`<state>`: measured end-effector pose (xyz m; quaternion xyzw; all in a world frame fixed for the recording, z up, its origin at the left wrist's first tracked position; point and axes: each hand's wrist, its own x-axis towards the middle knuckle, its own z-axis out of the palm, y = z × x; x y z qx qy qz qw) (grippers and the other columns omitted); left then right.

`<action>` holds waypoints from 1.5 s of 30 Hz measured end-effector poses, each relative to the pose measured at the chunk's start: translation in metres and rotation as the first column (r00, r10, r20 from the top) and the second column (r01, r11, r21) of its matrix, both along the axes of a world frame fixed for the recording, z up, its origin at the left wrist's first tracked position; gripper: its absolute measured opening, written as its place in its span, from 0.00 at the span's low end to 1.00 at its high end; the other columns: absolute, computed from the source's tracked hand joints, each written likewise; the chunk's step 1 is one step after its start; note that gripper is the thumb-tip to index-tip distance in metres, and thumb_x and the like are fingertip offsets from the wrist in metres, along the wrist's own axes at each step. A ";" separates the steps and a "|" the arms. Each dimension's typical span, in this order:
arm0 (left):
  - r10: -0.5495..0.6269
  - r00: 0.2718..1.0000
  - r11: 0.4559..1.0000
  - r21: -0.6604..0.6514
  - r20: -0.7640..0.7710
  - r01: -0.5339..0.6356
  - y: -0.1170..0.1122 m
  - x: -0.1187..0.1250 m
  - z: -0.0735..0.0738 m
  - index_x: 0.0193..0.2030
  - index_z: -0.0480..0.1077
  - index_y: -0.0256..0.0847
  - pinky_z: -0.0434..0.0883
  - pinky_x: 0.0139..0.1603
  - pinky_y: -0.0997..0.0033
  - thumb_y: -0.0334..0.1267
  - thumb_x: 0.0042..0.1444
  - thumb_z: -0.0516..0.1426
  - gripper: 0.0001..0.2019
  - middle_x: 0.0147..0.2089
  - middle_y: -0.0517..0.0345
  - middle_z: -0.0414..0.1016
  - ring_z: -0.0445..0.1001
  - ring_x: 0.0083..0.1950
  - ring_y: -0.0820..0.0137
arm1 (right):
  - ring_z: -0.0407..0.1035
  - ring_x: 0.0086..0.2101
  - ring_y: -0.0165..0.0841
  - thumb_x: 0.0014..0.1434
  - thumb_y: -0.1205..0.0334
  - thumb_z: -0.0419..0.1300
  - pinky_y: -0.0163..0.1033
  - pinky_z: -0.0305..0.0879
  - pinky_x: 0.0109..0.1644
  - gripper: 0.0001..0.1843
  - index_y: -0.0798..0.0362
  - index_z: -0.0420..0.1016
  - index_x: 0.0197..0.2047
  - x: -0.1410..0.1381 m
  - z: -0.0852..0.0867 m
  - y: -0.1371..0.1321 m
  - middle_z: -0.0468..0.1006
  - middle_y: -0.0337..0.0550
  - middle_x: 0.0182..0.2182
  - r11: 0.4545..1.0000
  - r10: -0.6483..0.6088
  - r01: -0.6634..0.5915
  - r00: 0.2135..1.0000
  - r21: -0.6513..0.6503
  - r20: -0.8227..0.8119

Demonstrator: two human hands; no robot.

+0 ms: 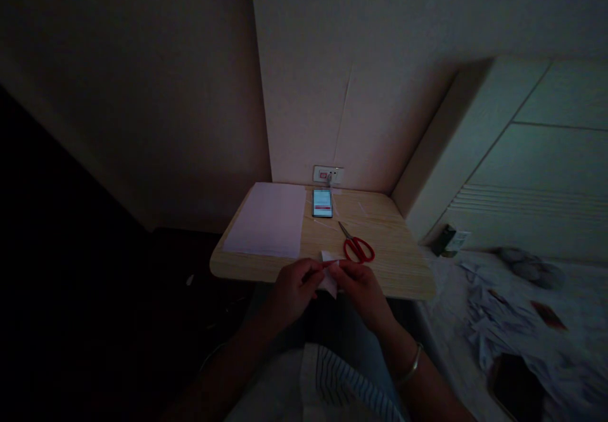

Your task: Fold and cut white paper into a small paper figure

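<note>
A small folded piece of white paper [329,284] is pinched between both my hands at the front edge of the table. My left hand [297,284] grips its left side, with fingers curled and partly hiding it. On the other side my right hand [356,282] closes on the paper with thumb and forefinger. Just beyond my right hand lie scissors [360,249] with red handles, their blades pointing away and to the left. To the left on the table is a stack of white paper sheets [268,219].
A lit phone [322,203] lies at the back of the wooden table [394,263], below a wall socket [328,174] with a plug in it. Thin paper strips are scattered near the phone. At right, a bed [446,289] holds a small dark box [444,239] and a dark flat object [517,384].
</note>
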<state>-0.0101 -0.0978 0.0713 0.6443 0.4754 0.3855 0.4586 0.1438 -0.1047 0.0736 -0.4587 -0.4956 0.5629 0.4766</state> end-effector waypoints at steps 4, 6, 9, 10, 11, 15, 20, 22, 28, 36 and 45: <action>-0.027 0.999 0.998 0.056 -0.034 0.028 -0.003 -0.003 0.006 0.32 0.71 0.37 0.66 0.25 0.76 0.39 0.53 0.54 0.08 0.27 0.59 0.71 0.68 0.25 0.73 | 0.64 0.24 0.28 0.45 0.52 0.67 0.34 0.60 0.29 0.13 0.54 0.78 0.27 0.005 0.002 0.001 0.75 0.37 0.23 0.998 -0.002 -0.005 0.994 -0.069 -0.109; -0.033 0.999 0.999 0.039 -0.005 0.033 -0.005 -0.002 0.007 0.32 0.72 0.37 0.66 0.25 0.76 0.39 0.52 0.55 0.08 0.27 0.58 0.71 0.68 0.24 0.74 | 0.63 0.22 0.27 0.43 0.53 0.69 0.33 0.58 0.28 0.13 0.54 0.77 0.26 0.005 0.001 0.000 0.74 0.37 0.21 0.996 -0.025 0.014 0.991 -0.087 -0.130; 0.048 0.989 0.996 -0.083 0.139 -0.037 -0.008 0.006 0.006 0.33 0.73 0.36 0.66 0.25 0.75 0.42 0.50 0.57 0.10 0.27 0.57 0.73 0.69 0.25 0.72 | 0.63 0.22 0.26 0.42 0.54 0.70 0.33 0.58 0.27 0.13 0.54 0.76 0.23 0.003 0.002 -0.003 0.74 0.36 0.20 0.992 -0.101 0.087 0.980 -0.088 -0.170; 0.101 0.976 0.988 -0.132 0.195 -0.076 -0.009 0.009 0.006 0.33 0.73 0.36 0.67 0.26 0.75 0.43 0.49 0.58 0.11 0.27 0.57 0.74 0.69 0.26 0.72 | 0.63 0.22 0.26 0.41 0.55 0.70 0.33 0.58 0.28 0.12 0.54 0.75 0.23 0.002 0.002 -0.004 0.74 0.36 0.20 0.990 -0.130 0.117 0.975 -0.083 -0.183; 0.142 0.961 0.981 -0.164 0.239 -0.105 -0.010 0.012 0.005 0.33 0.74 0.36 0.67 0.27 0.74 0.43 0.48 0.59 0.12 0.27 0.57 0.74 0.70 0.27 0.71 | 0.63 0.22 0.27 0.41 0.55 0.70 0.34 0.59 0.29 0.12 0.54 0.75 0.23 0.000 0.003 -0.004 0.75 0.36 0.20 0.987 -0.154 0.142 0.970 -0.076 -0.190; 0.209 0.942 0.970 -0.179 0.262 -0.165 -0.015 0.019 0.004 0.27 0.75 0.36 0.66 0.28 0.75 0.43 0.46 0.60 0.10 0.22 0.60 0.73 0.69 0.25 0.73 | 0.64 0.24 0.28 0.40 0.57 0.70 0.35 0.60 0.31 0.11 0.54 0.75 0.23 -0.004 0.003 -0.006 0.76 0.36 0.22 0.979 -0.197 0.182 0.957 -0.088 -0.212; 0.147 0.958 0.974 -0.204 0.248 -0.097 -0.016 0.017 0.012 0.26 0.76 0.35 0.64 0.27 0.76 0.41 0.46 0.59 0.10 0.19 0.60 0.71 0.67 0.23 0.73 | 0.62 0.22 0.26 0.42 0.57 0.70 0.34 0.58 0.28 0.11 0.54 0.74 0.21 -0.004 0.001 -0.005 0.72 0.35 0.19 0.975 -0.213 0.180 0.926 -0.132 -0.311; 0.136 0.955 0.973 -0.218 0.262 -0.078 -0.016 0.018 0.014 0.26 0.76 0.35 0.64 0.27 0.75 0.41 0.45 0.59 0.10 0.19 0.60 0.71 0.67 0.23 0.73 | 0.60 0.20 0.25 0.42 0.59 0.69 0.32 0.57 0.26 0.12 0.54 0.71 0.19 -0.007 -0.001 -0.005 0.70 0.34 0.18 0.972 -0.224 0.175 0.893 -0.159 -0.391; 0.140 0.933 0.964 -0.259 0.333 -0.052 -0.015 0.020 0.009 0.24 0.75 0.35 0.64 0.26 0.76 0.40 0.44 0.60 0.09 0.19 0.60 0.71 0.66 0.22 0.74 | 0.59 0.19 0.24 0.44 0.57 0.67 0.31 0.58 0.23 0.11 0.53 0.72 0.23 -0.010 -0.004 0.001 0.67 0.33 0.17 0.947 -0.317 0.229 0.784 -0.226 -0.534; 0.350 0.835 0.927 -0.289 0.424 -0.241 -0.007 0.005 0.006 0.28 0.76 0.36 0.67 0.28 0.76 0.42 0.44 0.62 0.10 0.25 0.58 0.76 0.70 0.25 0.73 | 0.67 0.23 0.29 0.51 0.46 0.61 0.30 0.62 0.23 0.19 0.56 0.74 0.28 -0.008 0.000 -0.008 0.74 0.41 0.22 0.989 -0.083 0.075 0.995 -0.124 -0.061; 0.273 0.842 0.948 -0.277 0.465 -0.155 -0.021 0.007 0.007 0.34 0.76 0.36 0.66 0.32 0.76 0.40 0.45 0.62 0.11 0.30 0.56 0.78 0.71 0.30 0.72 | 0.63 0.21 0.27 0.47 0.49 0.64 0.32 0.60 0.24 0.17 0.55 0.69 0.26 -0.020 0.001 -0.029 0.71 0.36 0.20 0.994 -0.081 0.078 0.996 -0.077 -0.034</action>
